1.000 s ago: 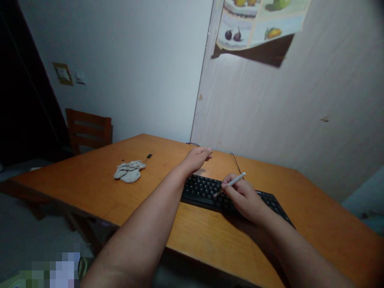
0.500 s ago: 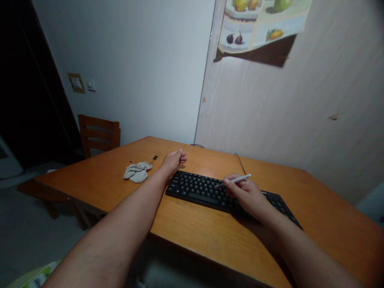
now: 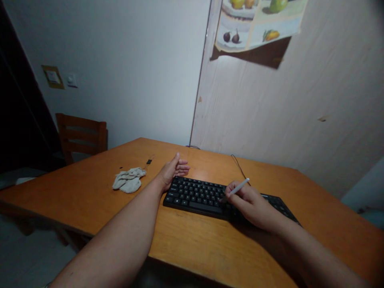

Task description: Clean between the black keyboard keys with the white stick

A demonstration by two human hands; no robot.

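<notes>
A black keyboard point(image 3: 198, 196) lies on the wooden table point(image 3: 192, 236), slanting down to the right. My right hand point(image 3: 247, 202) is closed around a slim, white, pen-like tool point(image 3: 239, 187); its dark lower end points down at the keys, though contact with them cannot be made out. Beside the keyboard's upper left corner is my left hand point(image 3: 174, 171), resting on edge with the fingers stretched out and nothing in it. Part of the keyboard's right half is hidden under my right hand and forearm.
A crumpled pale cloth glove point(image 3: 129, 180) lies left of my left forearm, with a small black tag point(image 3: 149, 162) behind it. A thin cable point(image 3: 238, 164) runs back from the keyboard. Beyond the table are a wooden chair point(image 3: 81, 134) and the wall point(image 3: 144, 72).
My left hand's fingers have opened out from a loose curl. The pen-like tool's tip has shifted slightly over the keys. The whole view has turned a little, moving the glove and chair leftward.
</notes>
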